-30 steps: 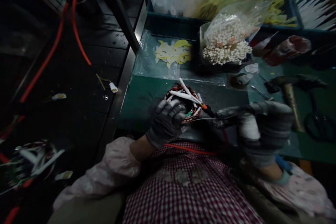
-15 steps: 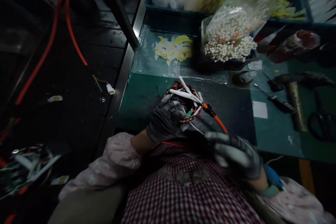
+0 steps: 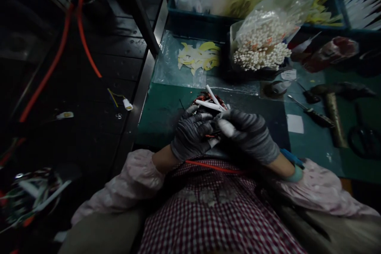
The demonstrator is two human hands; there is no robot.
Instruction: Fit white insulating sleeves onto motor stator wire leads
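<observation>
A coiled bundle of dark and orange wires point(image 3: 203, 97) with white sleeves point(image 3: 209, 105) sticking out lies at the front of the green work mat. My left hand point(image 3: 190, 133), in a grey glove with pale fingertips, is closed round the bundle's near left side. My right hand point(image 3: 248, 133), gloved alike, is pinched together at the bundle's right side, close to the left fingertips. Whatever sits between the right fingers is hidden. Below both hands an orange cable point(image 3: 212, 166) crosses in front of the checked apron.
Yellow and white cut pieces point(image 3: 198, 56) lie on plastic behind the bundle. A bag of white tubes point(image 3: 262, 47) stands at the back. To the right are a screwdriver point(image 3: 312, 113), a hammer point(image 3: 335, 119) and scissors point(image 3: 364, 139). Another wire bundle point(image 3: 35, 194) hangs low left.
My right hand has moved up and left from beside the apron to the wire bundle and closed there. My left hand keeps its hold on the bundle.
</observation>
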